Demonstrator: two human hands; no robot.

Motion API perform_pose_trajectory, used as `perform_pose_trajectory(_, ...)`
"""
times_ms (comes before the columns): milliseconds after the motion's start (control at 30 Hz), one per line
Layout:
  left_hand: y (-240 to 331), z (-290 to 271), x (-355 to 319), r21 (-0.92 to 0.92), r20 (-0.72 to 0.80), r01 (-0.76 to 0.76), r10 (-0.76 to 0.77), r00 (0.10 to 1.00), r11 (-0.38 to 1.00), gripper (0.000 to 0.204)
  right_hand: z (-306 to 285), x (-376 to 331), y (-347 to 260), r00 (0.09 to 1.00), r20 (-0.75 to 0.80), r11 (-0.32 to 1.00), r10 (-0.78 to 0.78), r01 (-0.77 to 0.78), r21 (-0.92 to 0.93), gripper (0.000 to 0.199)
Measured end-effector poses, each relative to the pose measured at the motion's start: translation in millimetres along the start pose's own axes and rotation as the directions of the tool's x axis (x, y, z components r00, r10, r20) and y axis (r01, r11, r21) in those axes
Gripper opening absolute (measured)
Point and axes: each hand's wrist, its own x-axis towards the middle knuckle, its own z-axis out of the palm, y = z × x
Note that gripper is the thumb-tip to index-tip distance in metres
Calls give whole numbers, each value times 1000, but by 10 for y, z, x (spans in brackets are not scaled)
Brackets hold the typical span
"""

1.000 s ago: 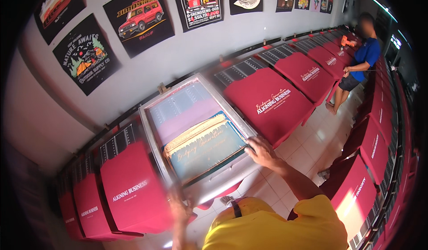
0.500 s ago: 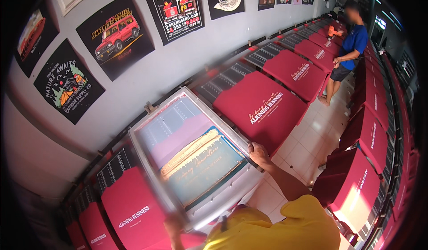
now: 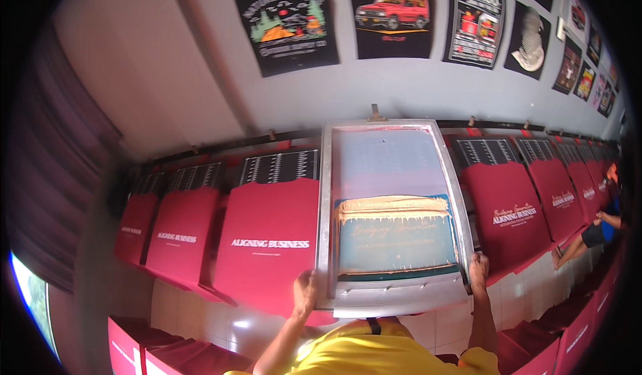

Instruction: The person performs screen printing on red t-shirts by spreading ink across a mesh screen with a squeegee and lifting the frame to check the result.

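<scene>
A screen printing frame [image 3: 326, 201] with pale metal sides is in front of me, over one of the boards in the row. Its mesh has a green-blue stencil panel [image 3: 401, 244], with a thick band of gold ink [image 3: 394, 206] across the upper part and drips below. My left hand [image 3: 305, 293] is closed at the near left corner of the frame. At the near right side, my right hand [image 3: 479, 269] curls its fingers round the edge. What lies under the mesh shows only faintly.
Red shirts [image 3: 264, 214] with white print lie on boards to the left; red shirts [image 3: 498, 201] on the right also carry gold script. A metal clamp [image 3: 376, 113] stands behind the frame on a dark rail [image 3: 272, 136]. Another person [image 3: 598, 231] stands far right. More red shirts hang behind me.
My view has turned left, so the wall prints and the other person appear farther right. The screen printing frame now appears straight ahead, with both hands still at its sides.
</scene>
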Motion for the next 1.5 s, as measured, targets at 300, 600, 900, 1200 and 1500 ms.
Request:
perform_pose_trajectory(300,-637,-1880,225,36,-125,25,-20,992,999,39,726,-1219,-1658,987,109,987,115,-125,98,35)
perform_pose_trajectory(600,-1099,-3224,627,202,-138,96,-68,988,975,40,1471,-2001,-2910,994,107,998,-13,6,66,37)
perform_pose_trajectory(900,-1384,-3465,1115,237,-111,104,-80,991,966,39,1852,-1987,-3062,995,95,1000,-14,14,2,37)
perform_pose_trajectory(1200,-1681,-3543,1210,199,-86,55,-39,996,979,41,1875,-2112,-3226,993,110,998,53,-58,39,31)
perform_pose_trajectory(1500,-1708,-3573,1277,303,31,60,-73,997,951,35,1934,-2124,-3177,987,144,998,68,-67,-14,30)
